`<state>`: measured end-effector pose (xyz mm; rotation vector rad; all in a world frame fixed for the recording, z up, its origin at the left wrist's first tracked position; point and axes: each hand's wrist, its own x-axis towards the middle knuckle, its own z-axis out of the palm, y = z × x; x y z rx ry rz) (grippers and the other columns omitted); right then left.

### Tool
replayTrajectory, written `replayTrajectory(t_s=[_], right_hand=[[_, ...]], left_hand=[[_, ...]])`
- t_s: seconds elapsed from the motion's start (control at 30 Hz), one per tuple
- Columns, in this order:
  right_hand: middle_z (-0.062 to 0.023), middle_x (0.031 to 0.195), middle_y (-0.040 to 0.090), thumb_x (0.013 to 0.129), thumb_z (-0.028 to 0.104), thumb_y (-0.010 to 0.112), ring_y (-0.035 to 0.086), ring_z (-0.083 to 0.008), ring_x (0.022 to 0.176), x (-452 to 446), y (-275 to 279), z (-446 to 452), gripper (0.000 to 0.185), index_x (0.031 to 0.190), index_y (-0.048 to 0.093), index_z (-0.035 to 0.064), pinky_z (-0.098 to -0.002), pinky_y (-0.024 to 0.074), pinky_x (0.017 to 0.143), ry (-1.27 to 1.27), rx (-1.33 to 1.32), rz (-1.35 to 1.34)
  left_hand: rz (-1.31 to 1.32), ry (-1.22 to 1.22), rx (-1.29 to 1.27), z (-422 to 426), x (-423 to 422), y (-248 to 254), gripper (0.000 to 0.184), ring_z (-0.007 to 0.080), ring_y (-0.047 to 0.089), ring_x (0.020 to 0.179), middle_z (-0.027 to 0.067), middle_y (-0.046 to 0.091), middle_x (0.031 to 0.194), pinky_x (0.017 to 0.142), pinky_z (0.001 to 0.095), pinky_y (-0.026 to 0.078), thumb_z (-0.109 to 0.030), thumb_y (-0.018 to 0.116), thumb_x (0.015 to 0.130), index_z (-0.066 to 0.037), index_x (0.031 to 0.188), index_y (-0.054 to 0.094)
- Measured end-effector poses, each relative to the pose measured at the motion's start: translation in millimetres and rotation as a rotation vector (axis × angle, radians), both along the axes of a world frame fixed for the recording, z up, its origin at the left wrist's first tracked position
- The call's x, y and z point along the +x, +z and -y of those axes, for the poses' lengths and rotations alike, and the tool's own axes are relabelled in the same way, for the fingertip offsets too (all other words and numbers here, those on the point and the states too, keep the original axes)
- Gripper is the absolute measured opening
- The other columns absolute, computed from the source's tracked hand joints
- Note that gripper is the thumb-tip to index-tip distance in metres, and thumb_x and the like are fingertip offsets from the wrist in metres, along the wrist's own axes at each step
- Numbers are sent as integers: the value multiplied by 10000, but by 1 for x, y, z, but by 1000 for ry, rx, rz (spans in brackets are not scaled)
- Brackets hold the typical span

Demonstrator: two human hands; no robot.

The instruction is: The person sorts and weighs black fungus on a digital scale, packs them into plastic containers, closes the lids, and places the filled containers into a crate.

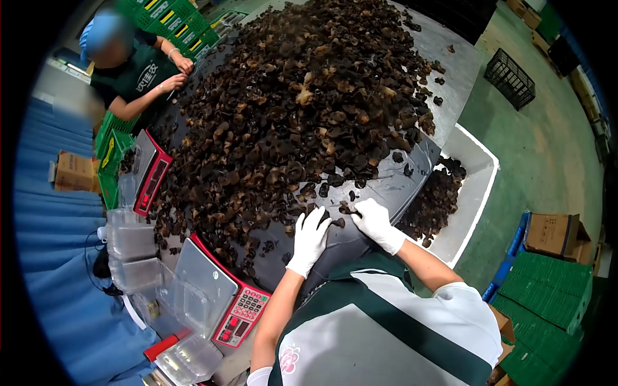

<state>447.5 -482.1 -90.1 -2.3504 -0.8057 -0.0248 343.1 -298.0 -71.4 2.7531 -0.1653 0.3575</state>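
A large heap of dark brown wood ear mushrooms [277, 122] covers the table. My left hand [309, 240], in a white glove, lies at the near edge of the heap with its fingers stretched and apart. A small dark mushroom piece [338, 222] sits just off its fingertips. My right hand [375, 222], also gloved in white, is to the right with its fingers curled and pinched together. Another mushroom piece [345, 207] shows at those fingertips. Between the hands, the dark table sheet [341, 248] is visible.
Red-edged scales [206, 276] and clear plastic boxes [134, 241] stand at left. A white bin [479, 193] holding more mushrooms is at right. Across the table a person [132, 71] works beside green crates [174, 22]. A black crate [510, 78] rests on the floor.
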Motion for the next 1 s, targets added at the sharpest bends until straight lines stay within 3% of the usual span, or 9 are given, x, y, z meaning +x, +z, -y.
replayTrajectory(t_s=[0.13, 0.43, 0.5, 0.57, 0.6, 0.7, 0.73, 0.83, 1.0], right_hand=[[-66, 703, 593, 707, 143, 676, 592, -263, 726, -10, -1, 6, 84, 768, 622, 125, -381, 495, 621, 3, 52, -79], [-127, 754, 651, 785, 297, 626, 633, -335, 731, 40, 37, 37, 227, 889, 650, 97, -435, 500, 652, -37, -81, -363], [-123, 823, 659, 786, 291, 627, 635, -317, 781, 46, 32, 29, 262, 969, 648, 105, -422, 506, 697, -15, -181, -373], [-111, 977, 655, 772, 282, 655, 622, -288, 906, 44, 9, 13, 326, 1052, 638, 114, -410, 507, 763, 34, 48, -155], [-91, 1088, 621, 761, 266, 683, 579, -285, 999, 39, 11, 0, 378, 1104, 627, 116, -399, 504, 811, 66, -13, -69], [-82, 947, 592, 765, 159, 640, 550, -302, 917, 30, -8, -24, 199, 941, 609, 70, -429, 516, 718, 157, -69, 59], [-50, 911, 597, 753, 170, 645, 564, -266, 869, 28, -16, -23, 137, 867, 613, 100, -389, 518, 675, 151, -160, 98], [-62, 867, 630, 728, 130, 632, 586, -278, 844, 30, -13, 9, 112, 835, 643, 96, -399, 522, 664, 179, -219, 82], [-138, 712, 661, 705, 89, 590, 616, -295, 744, 60, 33, 99, 100, 672, 676, 51, -434, 491, 632, 2, -842, 19]], left_hand=[[46, 13, -90, -1, -20, -3, 383, 270, 545, 1150, 110, 582, 1239, 972, 401, 402, 4, 626, 707, -89, 1078, 634], [106, 160, -188, 0, -28, 2, 382, 276, 609, 968, 105, 621, 1187, 827, 337, 498, 100, 582, 699, -85, 1014, 694], [134, 202, -216, -3, -26, 1, 427, 271, 605, 946, 87, 615, 1199, 796, 344, 501, 82, 574, 703, -121, 1065, 675], [135, 222, -242, -4, -26, 1, 402, 272, 601, 943, 84, 609, 1211, 799, 347, 499, 75, 572, 719, -118, 1057, 671], [139, 251, -243, -5, -27, 1, 384, 274, 598, 954, 88, 603, 1219, 805, 348, 495, 65, 576, 733, -116, 1058, 668], [149, 312, -215, -8, -31, 5, 310, 281, 586, 1001, 101, 580, 1253, 847, 358, 475, 4, 601, 789, -108, 1074, 654], [135, 343, -216, -8, -34, 9, 283, 290, 576, 1042, 113, 578, 1255, 883, 362, 463, -12, 616, 805, -91, 1073, 653], [117, 384, -237, -13, -43, 7, 277, 298, 546, 1123, 131, 555, 1287, 953, 369, 431, -70, 654, 817, -72, 1095, 642], [96, 398, -214, -15, -48, 6, 310, 299, 509, 1179, 131, 524, 1328, 987, 383, 398, -90, 674, 805, -79, 1113, 637]])
